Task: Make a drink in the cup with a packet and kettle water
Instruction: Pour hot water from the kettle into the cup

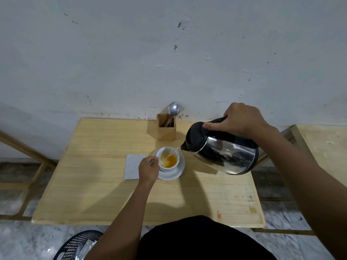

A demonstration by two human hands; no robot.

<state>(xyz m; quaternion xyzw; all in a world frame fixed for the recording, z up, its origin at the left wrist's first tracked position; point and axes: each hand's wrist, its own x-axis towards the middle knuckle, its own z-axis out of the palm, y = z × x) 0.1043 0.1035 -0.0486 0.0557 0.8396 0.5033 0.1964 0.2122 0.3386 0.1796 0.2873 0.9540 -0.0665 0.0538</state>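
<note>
Dark clothing fills the bottom edge, w/ a black basket on the floor at lower left; beyond them stands the wooden table, where the cup sits on a white saucer near the middle. Water is being poured from the tilted kettle, whose spout is held just beside the cup's right rim; orange-yellow liquid is seen inside, approx. half full. Risks, as judged: the stream enters close to the rim, so a small wobble of the kettle could send hot water onto the saucer or table; splashing is already visible inside the cup, and the left hand is right against it, so a scald is possible; if the tilt is not eased in time, an overflow could be caused, and the white flat sheet lying just left of the saucer (packet or napkin, cannot be told) could be soaked. The right hand is closed firmly round the kettle's black handle, thumb laid fwd toward the lid. The left hand's fingers are curled, and a small grey handle is pinched at the cup's left side; whether it belongs to a spoon or the cup cannot be told.
</note>
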